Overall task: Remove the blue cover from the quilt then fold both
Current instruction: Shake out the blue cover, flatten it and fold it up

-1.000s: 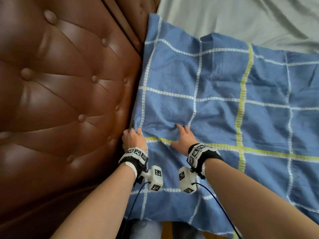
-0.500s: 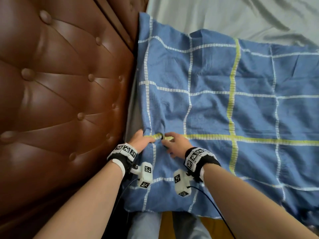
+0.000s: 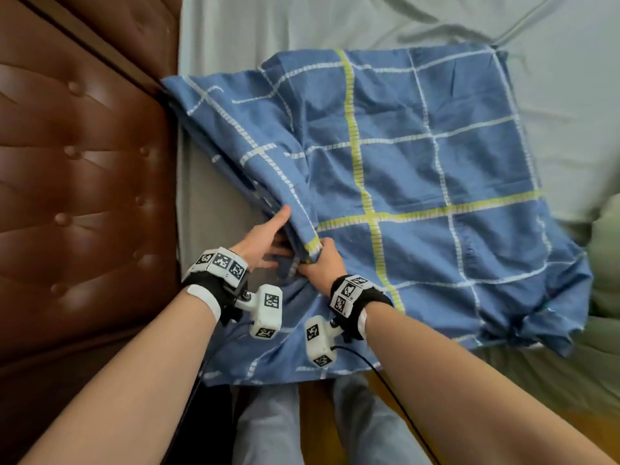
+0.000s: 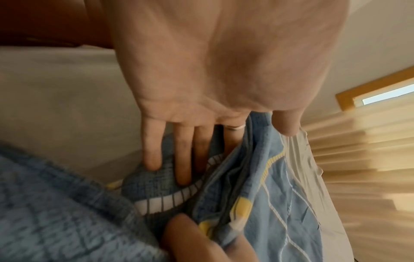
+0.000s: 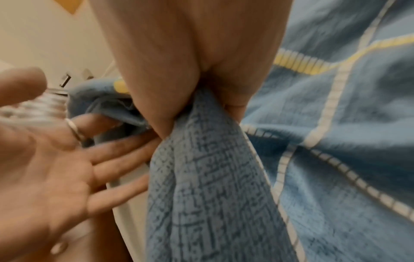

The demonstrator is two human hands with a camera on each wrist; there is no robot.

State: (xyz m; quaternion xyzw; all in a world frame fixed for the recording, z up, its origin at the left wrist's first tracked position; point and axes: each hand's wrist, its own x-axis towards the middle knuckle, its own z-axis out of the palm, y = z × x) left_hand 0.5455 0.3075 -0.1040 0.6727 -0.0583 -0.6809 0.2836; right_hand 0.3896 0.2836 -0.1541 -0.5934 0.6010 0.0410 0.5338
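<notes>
The blue cover, checked with white and yellow lines, lies spread over the bed. My right hand grips a bunched fold of the blue cover near its left edge and holds it raised. My left hand is flat with straight fingers, slid under the lifted fold of the blue cover; the thumb lies on top. The left hand shows as an open palm in the right wrist view. The quilt itself is hidden inside the cover.
A brown tufted leather headboard stands along the left. A pale grey-green sheet covers the mattress beyond and beside the cover. A green pillow lies at the right edge. My legs and a wooden floor are below.
The cover's left edge has been pulled off the headboard side toward the right, baring the sheet. My right hand has gathered a fold and lifted it; my left hand has slid beneath it.
</notes>
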